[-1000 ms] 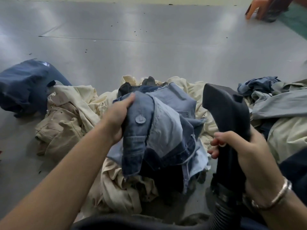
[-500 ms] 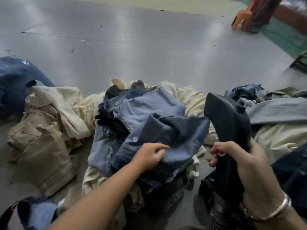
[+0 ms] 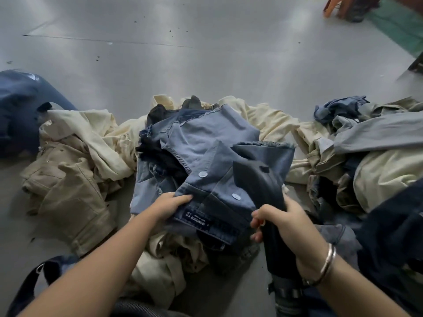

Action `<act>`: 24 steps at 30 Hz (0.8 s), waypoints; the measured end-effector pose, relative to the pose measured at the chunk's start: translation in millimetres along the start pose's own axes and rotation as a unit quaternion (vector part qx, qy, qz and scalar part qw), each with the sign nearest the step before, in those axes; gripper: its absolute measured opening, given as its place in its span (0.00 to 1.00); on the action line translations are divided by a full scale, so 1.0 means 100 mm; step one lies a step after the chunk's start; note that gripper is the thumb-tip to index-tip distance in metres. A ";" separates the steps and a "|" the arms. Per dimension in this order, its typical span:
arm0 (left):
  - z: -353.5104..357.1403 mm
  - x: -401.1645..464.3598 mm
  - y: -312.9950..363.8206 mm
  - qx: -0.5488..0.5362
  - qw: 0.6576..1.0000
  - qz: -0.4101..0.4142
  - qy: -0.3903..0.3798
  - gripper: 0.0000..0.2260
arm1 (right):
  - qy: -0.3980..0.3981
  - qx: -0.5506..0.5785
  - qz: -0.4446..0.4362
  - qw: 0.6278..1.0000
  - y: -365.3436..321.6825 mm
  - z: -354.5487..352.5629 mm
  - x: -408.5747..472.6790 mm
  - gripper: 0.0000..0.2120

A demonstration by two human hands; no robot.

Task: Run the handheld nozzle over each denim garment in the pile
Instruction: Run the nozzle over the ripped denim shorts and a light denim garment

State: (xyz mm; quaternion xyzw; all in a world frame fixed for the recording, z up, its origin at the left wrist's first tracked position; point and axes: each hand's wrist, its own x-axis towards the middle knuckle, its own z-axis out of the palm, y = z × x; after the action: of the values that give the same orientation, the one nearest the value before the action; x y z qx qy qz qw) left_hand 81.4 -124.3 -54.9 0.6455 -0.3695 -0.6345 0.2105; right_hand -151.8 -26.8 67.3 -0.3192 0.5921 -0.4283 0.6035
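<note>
**Nozzle lowered onto the denim**

Since the earlier frame the black nozzle (image 3: 258, 179) has come down onto the blue denim garment (image 3: 206, 156), and the left hand (image 3: 170, 205) has slid to its near edge. That hand pinches the fabric beside the label (image 3: 198, 221). The right hand (image 3: 288, 221) is wrapped tight around the nozzle's handle. The garment tops the pile, cream clothes (image 3: 91, 138) around it on the grey floor (image 3: 206, 53).

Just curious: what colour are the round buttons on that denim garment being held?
Pale, whitish grey buttons on the blue denim garment, clearest in the head view.
</note>
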 end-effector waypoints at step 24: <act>0.17 -0.47 -0.01 -0.125 0.985 -0.005 -0.122 0.07 | -0.067 -0.001 0.160 0.985 0.29 0.09 -0.07 0.05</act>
State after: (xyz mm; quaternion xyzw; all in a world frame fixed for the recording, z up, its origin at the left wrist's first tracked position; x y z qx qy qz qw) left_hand 68.3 -84.8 -26.3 0.5337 -0.3073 -0.7506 0.2393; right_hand -138.3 -9.3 45.7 -0.2490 0.5946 -0.3030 0.7019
